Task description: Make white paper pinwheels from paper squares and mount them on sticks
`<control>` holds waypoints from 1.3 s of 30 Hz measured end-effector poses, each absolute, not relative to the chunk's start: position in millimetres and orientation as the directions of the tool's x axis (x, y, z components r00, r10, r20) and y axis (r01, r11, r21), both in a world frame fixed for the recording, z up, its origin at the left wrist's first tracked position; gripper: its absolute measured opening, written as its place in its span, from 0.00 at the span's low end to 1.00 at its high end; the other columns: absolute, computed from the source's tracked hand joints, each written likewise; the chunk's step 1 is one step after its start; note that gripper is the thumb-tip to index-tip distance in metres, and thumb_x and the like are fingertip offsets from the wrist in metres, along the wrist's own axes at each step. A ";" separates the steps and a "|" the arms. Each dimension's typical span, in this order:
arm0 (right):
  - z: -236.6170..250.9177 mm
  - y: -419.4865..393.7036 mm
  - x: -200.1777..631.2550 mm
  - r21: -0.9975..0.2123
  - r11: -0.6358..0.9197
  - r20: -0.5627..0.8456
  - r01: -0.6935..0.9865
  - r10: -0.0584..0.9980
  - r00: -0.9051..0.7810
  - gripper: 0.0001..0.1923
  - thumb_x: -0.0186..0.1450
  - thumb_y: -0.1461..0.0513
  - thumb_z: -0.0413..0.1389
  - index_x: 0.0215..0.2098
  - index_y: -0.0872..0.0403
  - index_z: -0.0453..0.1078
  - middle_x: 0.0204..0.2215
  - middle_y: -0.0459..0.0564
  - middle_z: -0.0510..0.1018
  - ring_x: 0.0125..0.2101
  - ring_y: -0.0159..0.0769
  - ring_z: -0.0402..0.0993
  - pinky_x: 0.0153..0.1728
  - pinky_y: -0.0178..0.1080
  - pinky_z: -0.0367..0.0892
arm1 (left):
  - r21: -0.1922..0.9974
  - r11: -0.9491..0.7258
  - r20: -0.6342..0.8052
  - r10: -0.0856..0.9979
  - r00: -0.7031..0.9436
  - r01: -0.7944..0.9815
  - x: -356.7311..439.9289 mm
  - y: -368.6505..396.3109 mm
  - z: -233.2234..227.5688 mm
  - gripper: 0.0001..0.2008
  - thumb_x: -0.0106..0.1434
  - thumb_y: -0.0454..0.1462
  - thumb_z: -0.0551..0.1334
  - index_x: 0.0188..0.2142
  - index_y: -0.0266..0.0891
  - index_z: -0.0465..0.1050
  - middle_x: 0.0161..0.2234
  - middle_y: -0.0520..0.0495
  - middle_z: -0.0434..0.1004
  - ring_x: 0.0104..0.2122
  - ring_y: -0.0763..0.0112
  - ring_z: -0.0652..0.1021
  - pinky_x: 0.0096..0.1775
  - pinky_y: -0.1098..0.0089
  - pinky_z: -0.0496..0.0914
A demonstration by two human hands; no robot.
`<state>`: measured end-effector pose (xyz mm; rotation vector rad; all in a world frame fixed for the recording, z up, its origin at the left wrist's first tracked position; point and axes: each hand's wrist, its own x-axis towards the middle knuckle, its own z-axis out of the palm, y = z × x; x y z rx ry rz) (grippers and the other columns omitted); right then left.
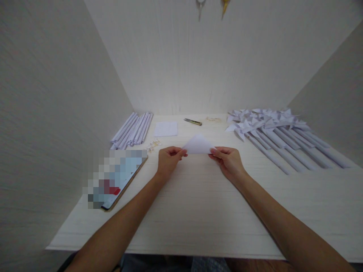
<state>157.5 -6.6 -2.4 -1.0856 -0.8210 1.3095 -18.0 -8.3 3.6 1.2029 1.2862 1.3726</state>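
Note:
A white sheet of paper (199, 144), folded into a triangle with its peak pointing away from me, is held above the middle of the table. My left hand (171, 160) pinches its left corner between thumb and fingers. At the right corner, my right hand (228, 160) grips it the same way. The fold runs along the near side, between both thumbs. Beyond it lie a flat stack of white paper squares (166, 129) and a utility knife or scissors-like cutter (193, 122) with a yellowish handle.
Rolled paper tubes (132, 130) lie in a pile at the back left. Paper pinwheels on tube sticks (272, 132) cover the back right. A phone (124, 181) rests at the left, near small pin-like bits (154, 144). Walls (181, 56) enclose the table's back and sides.

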 end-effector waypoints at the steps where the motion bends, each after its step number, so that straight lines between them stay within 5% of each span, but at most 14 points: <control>1: -2.9 -6.8 157.2 -0.949 -0.053 -0.095 -0.311 0.988 0.122 0.12 0.35 0.59 0.66 0.16 0.57 0.71 0.19 0.48 0.74 0.21 0.30 0.69 0.29 0.38 0.69 | 0.997 -0.080 0.082 0.985 -0.150 0.014 -18.2 -7.9 3.7 0.08 0.43 0.38 0.65 0.18 0.34 0.70 0.17 0.50 0.73 0.19 0.76 0.72 0.23 0.75 0.64; 7: -3.1 -14.0 149.2 -0.999 0.016 0.016 0.048 1.000 0.009 0.09 0.41 0.61 0.62 0.13 0.57 0.66 0.19 0.45 0.72 0.19 0.25 0.64 0.21 0.32 0.60 | 0.982 -0.119 0.077 0.960 -0.268 -0.144 -22.2 -3.2 5.1 0.12 0.40 0.37 0.66 0.24 0.36 0.66 0.16 0.57 0.69 0.20 0.79 0.70 0.22 0.78 0.63; 13: -4.1 -25.7 139.0 -0.953 0.078 0.021 0.291 0.981 -0.195 0.15 0.45 0.58 0.59 0.14 0.55 0.58 0.12 0.39 0.60 0.15 0.23 0.54 0.16 0.30 0.49 | 0.935 -0.006 -0.084 0.967 -0.239 -0.354 -19.8 -1.2 4.7 0.16 0.39 0.38 0.66 0.29 0.37 0.66 0.22 0.56 0.70 0.21 0.81 0.70 0.23 0.79 0.63; 23: -4.8 -22.0 138.2 -0.985 0.123 0.105 0.123 0.984 -0.147 0.14 0.49 0.54 0.58 0.26 0.55 0.62 0.20 0.42 0.67 0.20 0.27 0.60 0.21 0.32 0.56 | 0.945 0.001 -0.064 0.981 -0.183 -0.326 -13.6 -6.1 1.9 0.12 0.38 0.37 0.67 0.24 0.35 0.71 0.20 0.53 0.71 0.20 0.81 0.69 0.21 0.80 0.60; 39: -5.0 -23.7 139.1 -0.996 0.035 0.023 0.087 0.990 -0.141 0.12 0.50 0.56 0.56 0.23 0.58 0.69 0.15 0.42 0.65 0.16 0.24 0.57 0.16 0.31 0.52 | 0.873 0.118 -0.122 0.992 0.022 -0.474 -14.2 -7.2 2.3 0.14 0.42 0.42 0.67 0.29 0.37 0.74 0.24 0.52 0.69 0.25 0.80 0.68 0.21 0.80 0.59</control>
